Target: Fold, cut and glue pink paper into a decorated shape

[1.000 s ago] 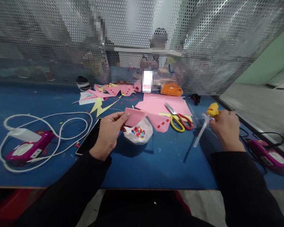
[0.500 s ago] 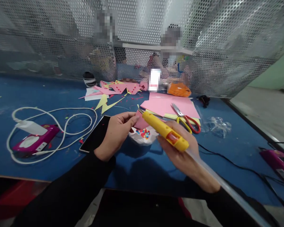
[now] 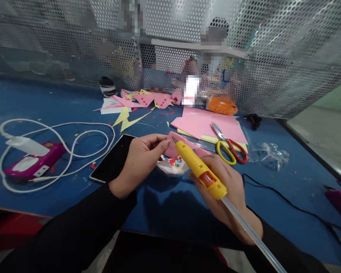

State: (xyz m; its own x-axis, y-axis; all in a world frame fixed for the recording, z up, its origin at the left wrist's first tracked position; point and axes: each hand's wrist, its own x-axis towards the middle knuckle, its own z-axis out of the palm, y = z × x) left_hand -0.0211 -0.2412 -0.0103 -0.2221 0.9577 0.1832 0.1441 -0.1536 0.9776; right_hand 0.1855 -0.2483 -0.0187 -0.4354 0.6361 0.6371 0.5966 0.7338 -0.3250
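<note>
Between the thumb and fingers of my left hand (image 3: 143,161) is the edge of a piece of pink paper (image 3: 184,143). My right hand (image 3: 227,189) is wrapped round a yellow hot glue gun (image 3: 197,167), its nozzle at the pink paper by my left thumb. A clear glue stick (image 3: 252,235) juts from the gun's rear. Below the paper sits a small white paper-lined bowl (image 3: 172,169) with bits of red, blue and yellow in it, partly covered by the paper and my hands.
Red-and-yellow-handled scissors (image 3: 229,146) lie on pink sheets (image 3: 213,123) at right. To the left are a tablet (image 3: 113,159), a looped white cable (image 3: 71,151) and a purple power strip (image 3: 35,163). Pink cut-outs (image 3: 153,99) and an orange packet (image 3: 221,105) are by the perforated metal screen (image 3: 170,22).
The glue gun has tilted more steeply, its rear lower, with the nozzle slightly lower and to the right. The pink paper now covers more of the bowl. The view has shifted a little.
</note>
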